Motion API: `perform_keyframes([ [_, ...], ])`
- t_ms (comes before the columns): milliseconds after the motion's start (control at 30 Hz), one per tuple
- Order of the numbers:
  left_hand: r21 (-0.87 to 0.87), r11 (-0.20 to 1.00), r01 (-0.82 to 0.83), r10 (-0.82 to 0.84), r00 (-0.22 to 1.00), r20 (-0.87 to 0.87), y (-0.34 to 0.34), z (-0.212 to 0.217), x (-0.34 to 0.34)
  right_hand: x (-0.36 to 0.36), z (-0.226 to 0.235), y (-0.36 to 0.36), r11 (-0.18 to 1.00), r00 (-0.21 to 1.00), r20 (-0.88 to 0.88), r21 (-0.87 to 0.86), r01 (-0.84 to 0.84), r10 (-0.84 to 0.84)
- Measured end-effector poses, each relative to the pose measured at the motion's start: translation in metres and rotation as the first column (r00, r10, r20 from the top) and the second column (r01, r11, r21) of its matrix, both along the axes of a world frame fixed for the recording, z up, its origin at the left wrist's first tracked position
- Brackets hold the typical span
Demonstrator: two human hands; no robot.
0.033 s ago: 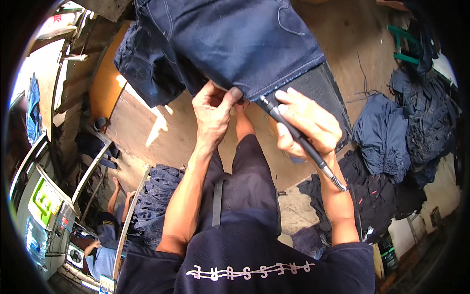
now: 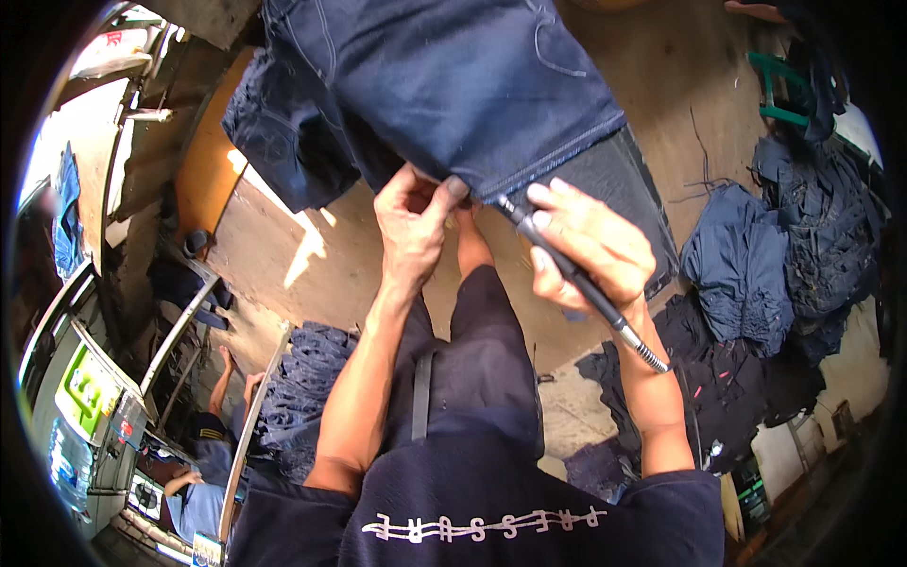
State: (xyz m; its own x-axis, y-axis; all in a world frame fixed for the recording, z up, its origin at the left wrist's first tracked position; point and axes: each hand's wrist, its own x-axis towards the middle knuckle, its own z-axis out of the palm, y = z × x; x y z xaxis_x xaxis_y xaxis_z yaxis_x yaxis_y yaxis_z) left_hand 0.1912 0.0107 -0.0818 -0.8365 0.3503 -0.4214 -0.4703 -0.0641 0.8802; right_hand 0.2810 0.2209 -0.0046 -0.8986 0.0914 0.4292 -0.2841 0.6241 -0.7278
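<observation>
Dark blue denim shorts (image 2: 453, 90) with pale stitching are spread out ahead of me, one leg's hem facing me. At the hem's left corner, my left hand (image 2: 413, 227) pinches the cloth between thumb and fingers. My right hand (image 2: 605, 246) grips a slim black rotary handpiece (image 2: 578, 276) with a metal tip and a spring at its back end. Its tip sits at the hem edge, close to my left fingertips; whether it touches the cloth I cannot tell. Part of a black board (image 2: 619, 180) shows from under the shorts' leg.
Heaps of dark garments (image 2: 742, 269) lie on the right, with a black cloth pile (image 2: 723, 373) nearer. A green stool (image 2: 779, 90) stands far right. At left are a denim stack (image 2: 307, 397), a wooden rail (image 2: 248, 430) and another person (image 2: 203, 501).
The handpiece tip and my right hand have shifted slightly left and nearer to me along the hem, closer to my left fingers. My left hand keeps its pinch.
</observation>
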Motion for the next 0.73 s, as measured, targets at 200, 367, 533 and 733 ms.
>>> perform_keyframes([
  [200, 0.05, 0.998, -0.038, 0.039, 0.999, -0.013, 0.005, 0.0, -0.002, -0.005, 0.007, 0.002, 0.999, 0.999, 0.026, 0.0, 0.041, -0.041],
  [367, -0.176, 0.982, 0.073, -0.08, 0.996, -0.032, -0.01, 0.019, -0.028, 0.0, -0.003, 0.016, 0.85, 0.859, 0.085, -0.129, 0.511, -0.504],
  [533, -0.384, 0.875, -0.296, 0.117, 0.897, -0.426, -0.06, 0.061, -0.115, -0.021, -0.011, 0.022, 0.508, 0.585, 0.148, -0.357, 0.784, -0.798],
  [733, -0.469, 0.883, -0.002, -0.265, 0.822, -0.504, -0.065, 0.033, -0.243, -0.08, 0.047, -0.006, 0.635, 0.641, 0.24, -0.112, 0.765, -0.729],
])
